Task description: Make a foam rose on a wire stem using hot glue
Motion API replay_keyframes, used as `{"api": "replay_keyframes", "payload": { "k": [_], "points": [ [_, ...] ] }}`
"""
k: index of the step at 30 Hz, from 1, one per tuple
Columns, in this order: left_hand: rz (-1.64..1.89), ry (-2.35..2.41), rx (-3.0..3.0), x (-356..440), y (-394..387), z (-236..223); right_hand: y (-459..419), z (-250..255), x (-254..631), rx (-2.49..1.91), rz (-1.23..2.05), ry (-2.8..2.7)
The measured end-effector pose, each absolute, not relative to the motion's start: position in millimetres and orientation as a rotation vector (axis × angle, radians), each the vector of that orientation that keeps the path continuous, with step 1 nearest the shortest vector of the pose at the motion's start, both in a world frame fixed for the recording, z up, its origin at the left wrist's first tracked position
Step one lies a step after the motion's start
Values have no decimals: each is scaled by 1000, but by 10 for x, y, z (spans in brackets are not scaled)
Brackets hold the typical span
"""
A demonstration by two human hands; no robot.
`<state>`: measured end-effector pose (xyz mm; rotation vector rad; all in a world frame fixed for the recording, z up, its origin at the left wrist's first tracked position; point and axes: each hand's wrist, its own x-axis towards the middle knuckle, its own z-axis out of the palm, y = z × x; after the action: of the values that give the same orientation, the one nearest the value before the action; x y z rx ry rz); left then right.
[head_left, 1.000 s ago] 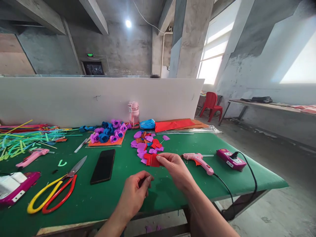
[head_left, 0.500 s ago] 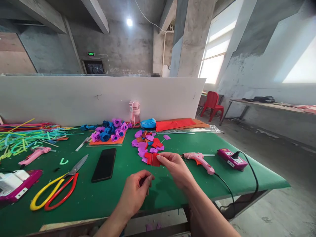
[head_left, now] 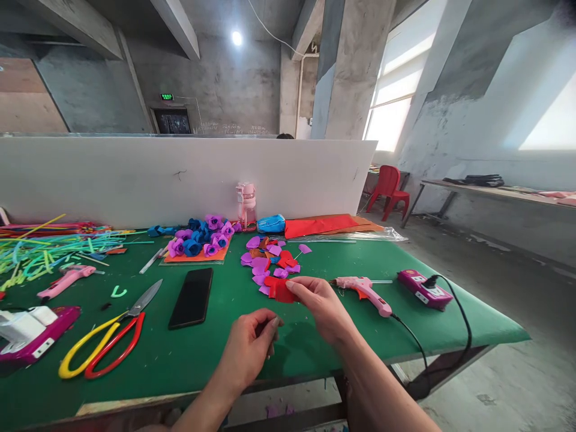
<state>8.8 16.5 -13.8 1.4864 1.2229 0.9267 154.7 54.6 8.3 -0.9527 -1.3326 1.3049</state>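
A red crepe-paper petal [head_left: 279, 290] is pinched between the thumb and fingers of my right hand [head_left: 324, 309], held over the near end of the petal pile. Closer to me and to the left, my left hand [head_left: 252, 343] has its thumb and fingertips pressed together. Anything in that pinch is too small to make out. Loose purple petals [head_left: 258, 264], with red, brown and blue ones among them, lie spread just beyond both hands. A pink glue gun [head_left: 366, 292] rests on the green table [head_left: 310, 354] to the right of my right hand.
To the left lie scissors [head_left: 110, 339], a black phone [head_left: 191, 298], another pink glue gun [head_left: 69, 279] and a power strip [head_left: 49, 339]. Finished paper flowers [head_left: 202, 235] and a pink bottle [head_left: 246, 204] stand farther back. A corded purple power strip [head_left: 423, 290] sits at right.
A fine strand that ran from the red petal down to my left fingertips no longer shows. Both hands stay almost in place, and the view has shifted slightly.
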Motion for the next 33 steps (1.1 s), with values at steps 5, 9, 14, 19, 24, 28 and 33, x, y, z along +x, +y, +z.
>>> {"api": "replay_keyframes", "payload": {
  "k": [5, 9, 14, 19, 24, 28, 33],
  "points": [
    [941, 1182, 1396, 122, 181, -172, 540, 63, 1536, -873, 1391, -1252],
    [969, 1167, 1344, 139, 194, -179, 538, 19, 1497, -791, 1513, -1155],
    [1021, 1165, 1324, 137, 198, -153, 524, -2, 1449, -763, 1682, -998],
    [1047, 1163, 1301, 124, 217, -175, 512, -47, 1422, -716, 1688, -995],
    [1089, 1134, 1234, 136, 213, -182, 502, -136, 1339, -718, 1610, -1071],
    [1085, 1102, 1201, 144, 200, -169, 499, -162, 1295, -747, 1582, -1034],
    [1087, 1165, 1218, -5, 293, -134, 477, -112, 1288, -755, 1540, -913]
  ]
}}
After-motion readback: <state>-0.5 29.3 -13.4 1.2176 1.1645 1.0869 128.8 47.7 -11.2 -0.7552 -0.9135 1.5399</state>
